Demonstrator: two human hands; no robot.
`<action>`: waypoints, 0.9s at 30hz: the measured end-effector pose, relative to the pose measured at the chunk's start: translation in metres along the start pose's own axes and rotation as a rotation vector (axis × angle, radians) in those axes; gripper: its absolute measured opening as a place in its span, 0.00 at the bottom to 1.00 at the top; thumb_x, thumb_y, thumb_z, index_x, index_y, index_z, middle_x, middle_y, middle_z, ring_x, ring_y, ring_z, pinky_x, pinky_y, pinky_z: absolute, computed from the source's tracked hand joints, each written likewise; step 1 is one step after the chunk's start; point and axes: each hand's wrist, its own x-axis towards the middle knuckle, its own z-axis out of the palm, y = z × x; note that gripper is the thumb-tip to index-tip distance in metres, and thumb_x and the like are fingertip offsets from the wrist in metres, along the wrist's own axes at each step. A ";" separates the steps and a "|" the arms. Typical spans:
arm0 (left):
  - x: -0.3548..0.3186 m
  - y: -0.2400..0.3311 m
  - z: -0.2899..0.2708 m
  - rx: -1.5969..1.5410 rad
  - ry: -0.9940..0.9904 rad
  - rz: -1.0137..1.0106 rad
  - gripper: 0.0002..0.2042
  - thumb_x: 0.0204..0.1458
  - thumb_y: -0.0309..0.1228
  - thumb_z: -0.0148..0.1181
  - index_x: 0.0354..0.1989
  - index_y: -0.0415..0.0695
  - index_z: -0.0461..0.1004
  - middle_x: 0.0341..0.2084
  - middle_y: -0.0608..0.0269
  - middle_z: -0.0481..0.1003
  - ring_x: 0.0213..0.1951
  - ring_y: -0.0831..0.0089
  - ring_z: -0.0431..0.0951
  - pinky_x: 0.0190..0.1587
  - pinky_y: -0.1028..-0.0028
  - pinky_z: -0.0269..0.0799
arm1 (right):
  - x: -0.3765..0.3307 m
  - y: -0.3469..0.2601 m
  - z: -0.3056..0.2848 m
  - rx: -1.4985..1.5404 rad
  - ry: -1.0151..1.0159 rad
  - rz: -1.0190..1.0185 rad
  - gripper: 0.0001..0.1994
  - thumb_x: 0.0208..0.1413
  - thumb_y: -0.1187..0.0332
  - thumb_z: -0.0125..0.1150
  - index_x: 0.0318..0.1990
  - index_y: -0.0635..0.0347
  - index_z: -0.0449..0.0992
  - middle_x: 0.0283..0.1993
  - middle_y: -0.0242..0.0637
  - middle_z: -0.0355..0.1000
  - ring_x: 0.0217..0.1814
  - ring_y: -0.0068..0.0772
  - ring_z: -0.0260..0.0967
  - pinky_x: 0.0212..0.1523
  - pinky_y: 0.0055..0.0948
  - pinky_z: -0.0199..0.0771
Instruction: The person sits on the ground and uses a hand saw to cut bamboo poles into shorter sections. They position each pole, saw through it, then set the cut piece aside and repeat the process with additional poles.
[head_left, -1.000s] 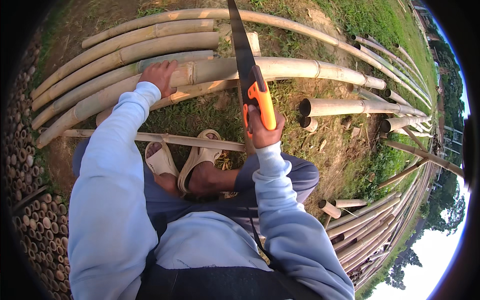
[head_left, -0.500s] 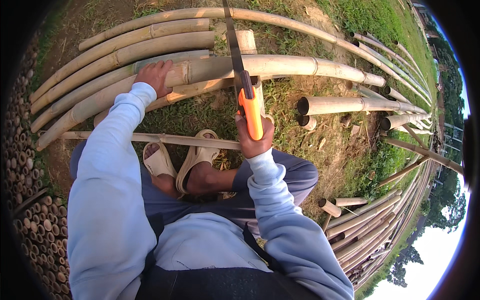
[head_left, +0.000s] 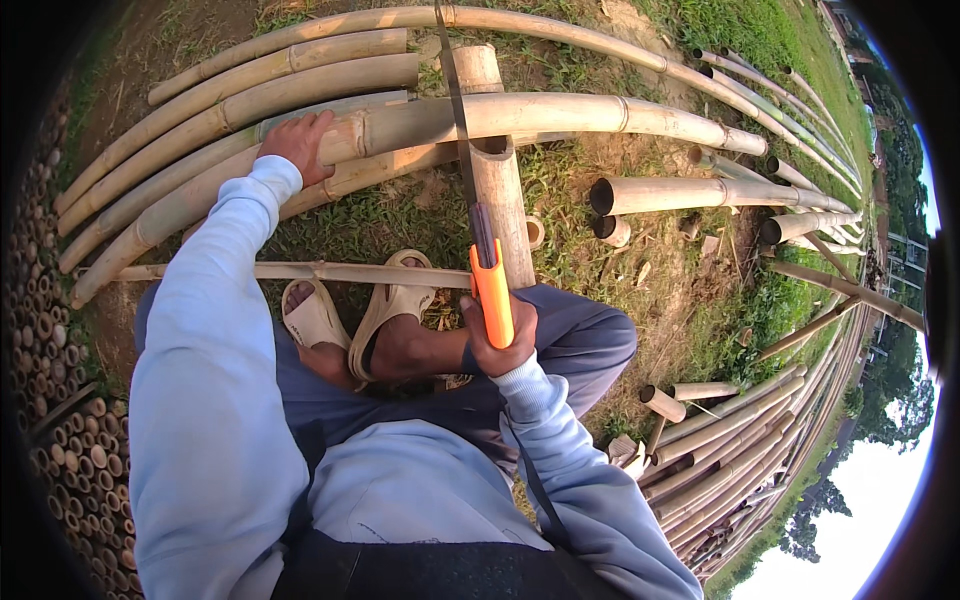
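My right hand (head_left: 503, 338) is wrapped round the orange handle of a hand saw (head_left: 491, 296), close to my right knee. The saw's long dark blade reaches away from me and crosses a thick bamboo pole (head_left: 560, 113). Whether its teeth have entered the pole cannot be made out. On the same pole, left of the blade, my left hand (head_left: 297, 147) grips from above near a node, fingers curled over it. Under the pole, by the blade, lies a bamboo support piece (head_left: 500, 205) pointing toward me.
More bamboo poles (head_left: 320, 84) lie side by side at the far left. A split bamboo strip (head_left: 350, 272) runs past my sandalled feet (head_left: 385, 320). Cut poles (head_left: 690, 195) and a pile of bamboo (head_left: 730, 450) lie to the right. Many short cut pieces (head_left: 85, 465) are stacked at left.
My right hand has drawn the saw back toward my body, so its handle now sits farther from the pole. My left hand stays gripping the same place on the pole.
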 end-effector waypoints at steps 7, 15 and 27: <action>-0.017 -0.001 0.000 0.008 -0.046 -0.043 0.37 0.36 0.40 0.77 0.57 0.50 0.65 0.47 0.52 0.76 0.51 0.47 0.77 0.55 0.52 0.73 | -0.084 -0.040 -0.050 -0.074 -0.040 0.175 0.08 0.57 0.75 0.66 0.42 0.68 0.80 0.25 0.41 0.75 0.27 0.29 0.75 0.32 0.28 0.74; -0.010 0.007 -0.004 -0.010 -0.100 -0.057 0.38 0.37 0.40 0.77 0.58 0.48 0.65 0.46 0.50 0.76 0.51 0.48 0.78 0.55 0.55 0.74 | 0.082 -0.006 0.011 0.068 -0.005 0.063 0.08 0.57 0.74 0.67 0.30 0.67 0.74 0.20 0.32 0.69 0.23 0.20 0.63 0.26 0.27 0.67; -0.025 -0.019 -0.006 -0.035 -0.056 -0.065 0.38 0.36 0.43 0.78 0.58 0.48 0.66 0.47 0.49 0.76 0.52 0.47 0.77 0.54 0.54 0.74 | 0.079 -0.007 0.033 0.120 0.023 0.082 0.06 0.59 0.73 0.65 0.33 0.66 0.77 0.21 0.28 0.70 0.21 0.16 0.65 0.23 0.23 0.65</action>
